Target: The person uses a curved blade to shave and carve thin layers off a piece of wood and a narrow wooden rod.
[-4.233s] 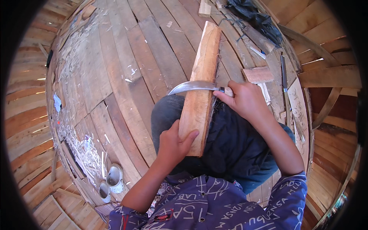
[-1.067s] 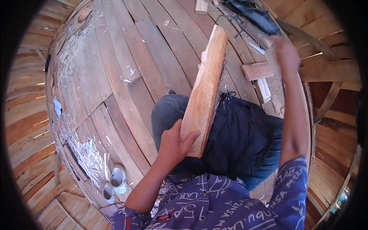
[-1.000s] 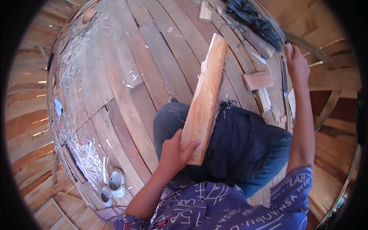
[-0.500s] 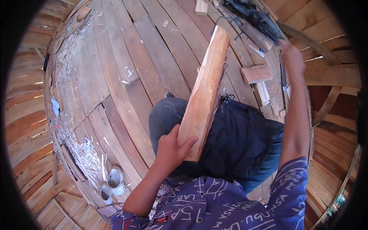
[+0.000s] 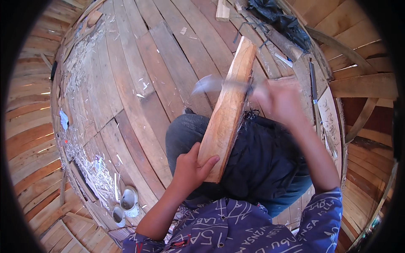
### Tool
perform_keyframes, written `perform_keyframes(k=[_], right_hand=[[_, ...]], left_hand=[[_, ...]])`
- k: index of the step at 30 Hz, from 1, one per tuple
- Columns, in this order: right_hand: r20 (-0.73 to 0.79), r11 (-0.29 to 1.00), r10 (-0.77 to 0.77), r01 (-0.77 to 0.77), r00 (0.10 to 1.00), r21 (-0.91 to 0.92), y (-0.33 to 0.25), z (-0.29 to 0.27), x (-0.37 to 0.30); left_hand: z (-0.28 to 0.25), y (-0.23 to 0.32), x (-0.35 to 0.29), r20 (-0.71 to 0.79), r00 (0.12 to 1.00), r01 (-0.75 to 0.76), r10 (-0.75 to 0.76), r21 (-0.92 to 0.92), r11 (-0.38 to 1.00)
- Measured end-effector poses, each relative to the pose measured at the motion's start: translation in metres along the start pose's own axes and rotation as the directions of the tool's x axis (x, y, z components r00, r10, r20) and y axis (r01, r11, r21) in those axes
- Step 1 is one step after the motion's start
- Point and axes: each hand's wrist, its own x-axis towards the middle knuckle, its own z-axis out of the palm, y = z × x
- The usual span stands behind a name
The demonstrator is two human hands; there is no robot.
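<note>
My left hand [image 5: 188,169] is closed around the lower end of a long, thick wooden block [image 5: 225,111], thumb on its face. The block slants up and away from my lap, its bark-like rough edge facing right. Out to the right of the block, my right hand [image 5: 274,101] is smeared by motion but closed on a bladed tool [image 5: 207,85] whose kind I cannot make out. The pale, curved blade stretches left across the upper half of the block. Motion blur hides whether the edge touches the wood.
A dark cloth [image 5: 261,152] covers my folded legs. Wood shavings [image 5: 99,175] and a pair of light clogs [image 5: 129,201] lie at left. To the right are a long dark tool [image 5: 312,82] and a round log piece [image 5: 285,45]; black plastic [image 5: 280,21] lies farther off.
My right hand has swung from the far right inward and toward me, bringing the blade across the block. The left hand and the block have shifted slightly downward in the picture.
</note>
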Motion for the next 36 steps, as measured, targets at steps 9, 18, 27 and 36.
perform_keyframes(k=[9,18,27,36], right_hand=[[-0.163,0.971,0.015,-0.053,0.987,-0.232,0.014,0.004,-0.007],[-0.088,0.96,0.211,-0.19,0.974,0.204,-0.002,-0.005,-0.009],[0.226,0.96,0.203,-0.239,0.953,0.145,-0.002,-0.03,0.021],[-0.213,0.849,0.513,-0.454,0.832,0.27,0.05,-0.054,0.014]], left_hand=[[-0.002,0.004,0.007,0.049,0.998,0.033,-0.031,-0.052,0.998],[0.002,0.003,0.006,0.02,1.0,-0.015,0.016,-0.043,0.999],[0.001,0.002,0.002,-0.002,1.0,-0.024,0.024,0.017,1.0],[-0.006,0.012,0.007,0.129,0.98,0.148,-0.153,0.046,0.988]])
